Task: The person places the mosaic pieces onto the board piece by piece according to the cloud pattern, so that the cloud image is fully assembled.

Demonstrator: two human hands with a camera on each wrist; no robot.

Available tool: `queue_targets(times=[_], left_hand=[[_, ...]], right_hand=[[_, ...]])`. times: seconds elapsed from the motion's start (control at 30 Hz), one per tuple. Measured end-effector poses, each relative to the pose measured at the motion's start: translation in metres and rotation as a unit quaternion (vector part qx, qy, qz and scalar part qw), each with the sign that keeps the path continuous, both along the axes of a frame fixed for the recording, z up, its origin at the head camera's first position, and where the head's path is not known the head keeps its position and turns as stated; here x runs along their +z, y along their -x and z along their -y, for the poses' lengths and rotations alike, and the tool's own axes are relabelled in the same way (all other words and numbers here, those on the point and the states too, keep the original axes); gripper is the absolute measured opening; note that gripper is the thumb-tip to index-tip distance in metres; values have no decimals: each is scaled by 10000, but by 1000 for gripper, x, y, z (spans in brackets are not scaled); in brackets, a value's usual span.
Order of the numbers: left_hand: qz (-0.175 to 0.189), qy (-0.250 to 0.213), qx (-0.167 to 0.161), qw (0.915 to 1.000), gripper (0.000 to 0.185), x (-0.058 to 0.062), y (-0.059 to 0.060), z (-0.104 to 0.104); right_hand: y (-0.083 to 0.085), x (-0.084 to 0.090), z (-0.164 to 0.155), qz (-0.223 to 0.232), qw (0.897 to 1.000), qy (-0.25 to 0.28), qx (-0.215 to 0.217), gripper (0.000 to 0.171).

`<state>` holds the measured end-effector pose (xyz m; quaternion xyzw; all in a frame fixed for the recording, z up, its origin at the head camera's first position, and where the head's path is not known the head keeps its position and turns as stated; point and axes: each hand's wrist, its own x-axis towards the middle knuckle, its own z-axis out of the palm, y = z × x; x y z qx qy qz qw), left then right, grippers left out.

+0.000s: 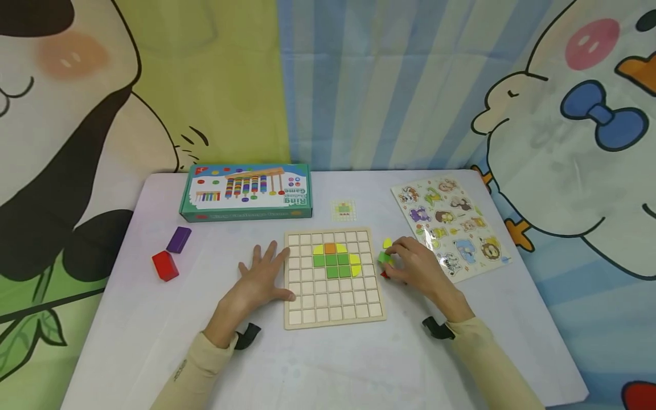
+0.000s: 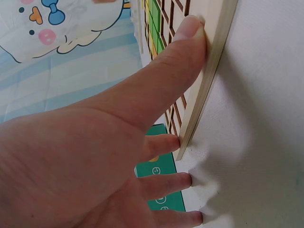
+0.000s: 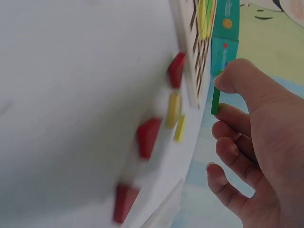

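Under the right hand (image 1: 417,267), loose pieces (image 3: 148,137) (mostly blurred) hide.

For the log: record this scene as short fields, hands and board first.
left hand: flat on table, thumb against wooden grid board edge
right hand: pinches green tile right of board
board: green, yellow, orange tiles set in upper middle
loose pieces: red and yellow tiles by right hand
left of board: red block, purple block

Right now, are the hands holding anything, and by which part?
The right hand pinches a green tile by its edges. The left hand holds nothing, resting flat against the wooden grid board.
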<state>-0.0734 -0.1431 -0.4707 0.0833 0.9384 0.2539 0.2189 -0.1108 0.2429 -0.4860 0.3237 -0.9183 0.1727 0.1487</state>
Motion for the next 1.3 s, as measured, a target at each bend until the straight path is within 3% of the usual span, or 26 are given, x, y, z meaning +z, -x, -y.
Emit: queue_targets(times=[0.23,0.57,1.3], left_hand=[[15,84,-23,10000,113,0,1,-2],[-38,114,-45,9999,114,-1,2,-2],[-150,51,-80,9998,112,1,0,2]], right_hand=[[7,7,49,207,9984,103,513,23],[2,-8,107,315,9913,21,1277,23],[-2,-13,126,630,9880,-248,1386,29]])
